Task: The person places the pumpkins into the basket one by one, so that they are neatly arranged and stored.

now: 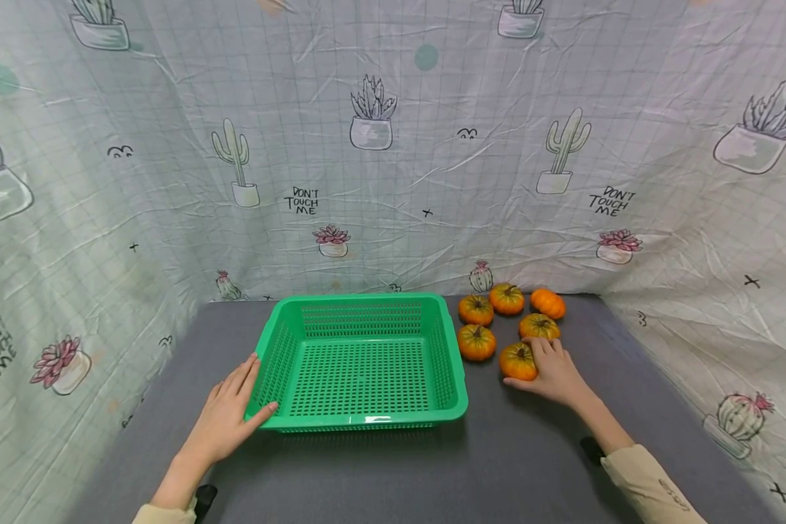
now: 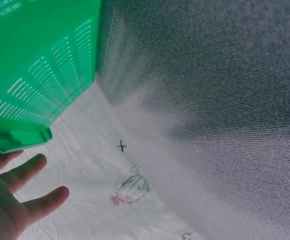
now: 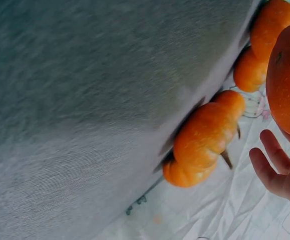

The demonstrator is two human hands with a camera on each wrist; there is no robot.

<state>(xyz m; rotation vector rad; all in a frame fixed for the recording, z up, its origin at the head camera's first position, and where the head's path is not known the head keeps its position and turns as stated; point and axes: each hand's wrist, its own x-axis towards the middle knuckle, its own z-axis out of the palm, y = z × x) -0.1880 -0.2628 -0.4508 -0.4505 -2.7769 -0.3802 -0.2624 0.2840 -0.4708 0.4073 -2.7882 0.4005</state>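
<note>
A small orange pumpkin [image 1: 517,362] with green streaks is held by my right hand [image 1: 555,372], thumb at its near side and fingers over its right side. In the right wrist view the same pumpkin [image 3: 287,80] shows its smooth orange side, and some of the fingers stand free of it. My left hand [image 1: 225,415] lies at the left front corner of a green plastic basket [image 1: 360,421], fingers extended along the rim and thumb over the front edge. The left wrist view catches the slotted basket wall [image 2: 44,65] just above the fingers.
Several more small pumpkins [image 1: 476,343] sit right of the basket, one plain orange pumpkin [image 1: 548,303] at the back. All stand on a dark grey tabletop [image 1: 367,480]. A cloth printed with potted cacti [image 1: 399,175] hangs behind and along both sides.
</note>
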